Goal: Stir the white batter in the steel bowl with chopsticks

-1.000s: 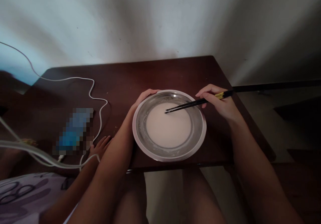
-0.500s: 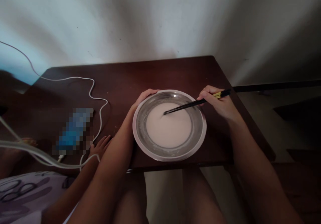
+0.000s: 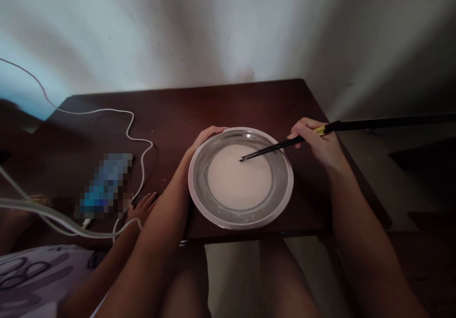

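A round metal bowl (image 3: 285,190) holding a whitish liquid (image 3: 238,180) sits near the front edge of a dark wooden table (image 3: 213,109). My left hand (image 3: 204,139) is curled over the bowl's far left rim, gripping it. Black chopsticks (image 3: 270,149) with yellow bands near the top are pinched in my right hand (image 3: 317,142), which hovers at the bowl's right rim. Their tips dip into the liquid just right of its middle.
A white cable (image 3: 137,140) snakes across the table's left side beside a blurred blue object (image 3: 105,185). Another person's small hand (image 3: 142,207) rests at the front left edge, above a patterned sleeve (image 3: 32,270). A pale wall (image 3: 213,28) rises behind the table.
The chopstick tips shifted slightly left, then back to the right within the liquid, and my right hand moved a little to the right. My left hand and the bowl stayed put.
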Tool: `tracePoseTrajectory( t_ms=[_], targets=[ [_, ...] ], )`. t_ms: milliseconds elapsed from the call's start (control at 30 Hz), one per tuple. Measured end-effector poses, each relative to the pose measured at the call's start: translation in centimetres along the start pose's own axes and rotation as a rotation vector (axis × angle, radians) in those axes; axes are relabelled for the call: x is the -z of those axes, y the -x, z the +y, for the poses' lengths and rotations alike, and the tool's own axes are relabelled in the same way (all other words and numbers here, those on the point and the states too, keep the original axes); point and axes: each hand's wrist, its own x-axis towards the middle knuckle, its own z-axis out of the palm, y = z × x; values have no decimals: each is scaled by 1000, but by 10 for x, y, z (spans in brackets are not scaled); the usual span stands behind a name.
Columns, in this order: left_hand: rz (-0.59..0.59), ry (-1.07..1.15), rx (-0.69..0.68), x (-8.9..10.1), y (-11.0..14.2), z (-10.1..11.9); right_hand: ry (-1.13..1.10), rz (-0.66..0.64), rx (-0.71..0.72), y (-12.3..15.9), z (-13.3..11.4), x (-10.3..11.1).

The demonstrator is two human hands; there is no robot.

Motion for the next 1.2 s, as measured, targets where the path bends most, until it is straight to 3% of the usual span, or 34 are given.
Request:
tracePoseTrajectory(
  t_ms=[200, 433, 600, 800, 1000, 1200],
  targets=[
    [1, -9, -18, 2, -2, -2, -22, -194, -39, 3, -1, -4],
    [-29, -14, -23, 2, -2, -2, -31, -25, -23, 1, 1, 4],
    [-17, 2, -13, 4, -3, -2, -18, -218, -40, 3, -2, -4],
    [-50, -16, -27, 4, -2, -2, 15, -28, -13, 1, 0, 2],
    [-25, -26, -8, 5, -3, -2, -46, -206, -74, 3, -5, -5],
    [-66, -14, -32, 5, -3, -2, 9, -34, -36, 0, -4, 2]
  ],
)
